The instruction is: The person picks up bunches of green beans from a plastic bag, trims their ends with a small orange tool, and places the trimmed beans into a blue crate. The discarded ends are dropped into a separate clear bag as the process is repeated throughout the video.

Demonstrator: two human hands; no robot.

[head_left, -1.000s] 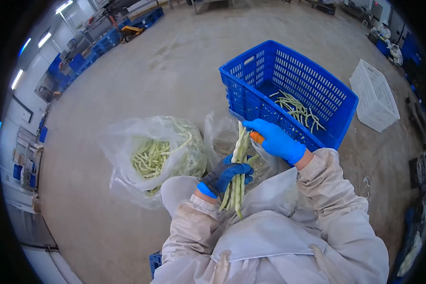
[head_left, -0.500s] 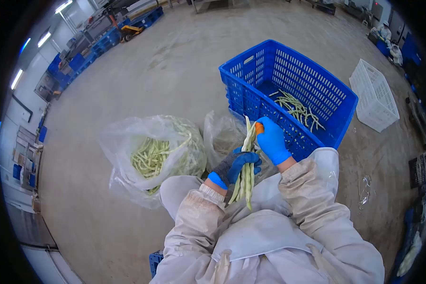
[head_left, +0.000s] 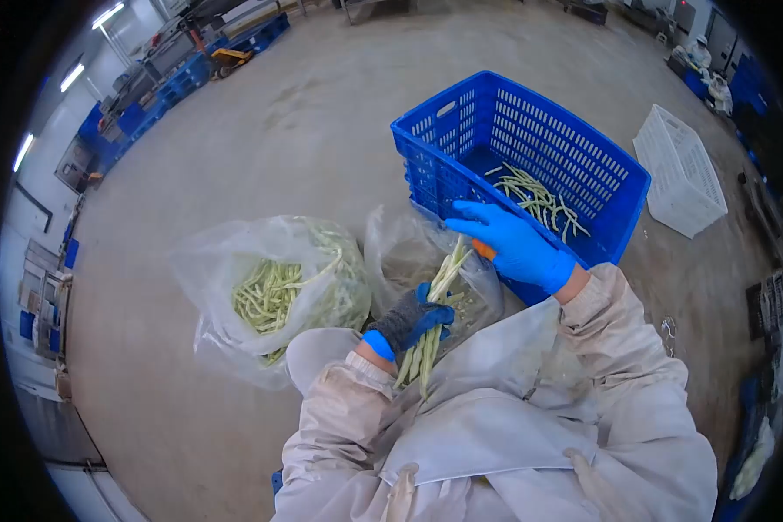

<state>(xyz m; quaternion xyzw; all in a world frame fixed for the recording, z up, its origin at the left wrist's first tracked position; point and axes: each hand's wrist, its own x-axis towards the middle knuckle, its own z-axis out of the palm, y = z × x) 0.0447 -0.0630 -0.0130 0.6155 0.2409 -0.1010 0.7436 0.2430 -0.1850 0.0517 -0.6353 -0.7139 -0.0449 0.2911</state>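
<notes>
A bundle of long pale green beans (head_left: pixel 439 283) is gripped in my left hand (head_left: pixel 416 320), which wears a grey and blue work glove. The beans stick out above and below the fist, pointing up toward the blue crate. My right hand (head_left: pixel 518 244), in a thin blue glove, is stretched out flat just right of the bean tips, fingers pointing left. Something orange (head_left: pixel 484 250) shows at its thumb. Beneath and behind the hands lies a clear plastic bag (head_left: pixel 391 252). More beans (head_left: pixel 535 193) lie loose inside the blue crate (head_left: pixel 457 167), close beyond my right hand.
To the left, a large clear bag (head_left: pixel 331 291) full of beans stands on the floor. A white crate (head_left: pixel 683 178) sits right of the blue one. Pallets (head_left: pixel 178 84) line the far left, and people in white (head_left: pixel 698 54) are at the far right.
My right hand has moved away from the bean tips to the right, and its fingers have straightened. The left hand has lowered slightly, with the bundle tilted more to the right.
</notes>
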